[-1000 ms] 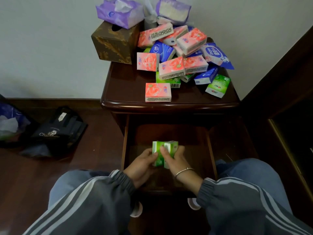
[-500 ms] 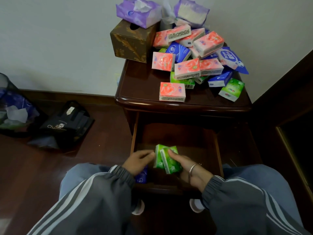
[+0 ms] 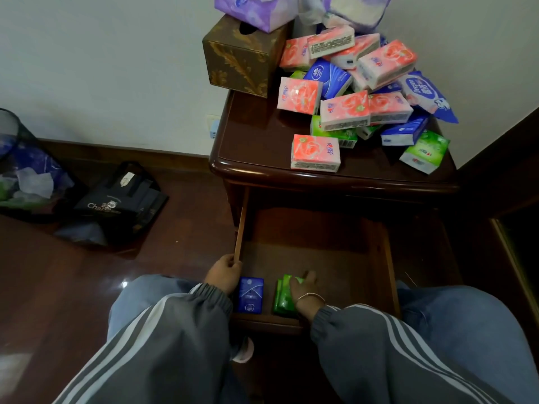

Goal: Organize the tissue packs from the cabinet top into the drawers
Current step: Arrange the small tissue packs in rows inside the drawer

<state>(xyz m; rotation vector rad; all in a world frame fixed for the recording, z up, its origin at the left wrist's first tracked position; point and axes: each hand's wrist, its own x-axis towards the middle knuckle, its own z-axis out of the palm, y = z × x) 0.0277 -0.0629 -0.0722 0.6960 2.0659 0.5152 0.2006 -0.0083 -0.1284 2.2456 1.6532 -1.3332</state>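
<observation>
While left hand [image 3: 224, 276] grips drawer [image 3: 241, 234], right hand [image 3: 304, 290] holds green packs [image 3: 282, 302]; bag [image 3: 116, 203] reads "Cha".

In the drawer [image 3: 320, 243], a single pack [image 3: 250, 294] is set left of paired packs [image 3: 283, 300]; a heap [image 3: 350, 91] is piled atop the cabinet [image 3: 253, 147].

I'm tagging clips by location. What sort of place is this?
Likely a room at home, perhaps a bedroom: a wooden cabinet with an open drawer against a plain wall, tissue packs piled on it, and a wastebasket and bag on the wood floor.
</observation>
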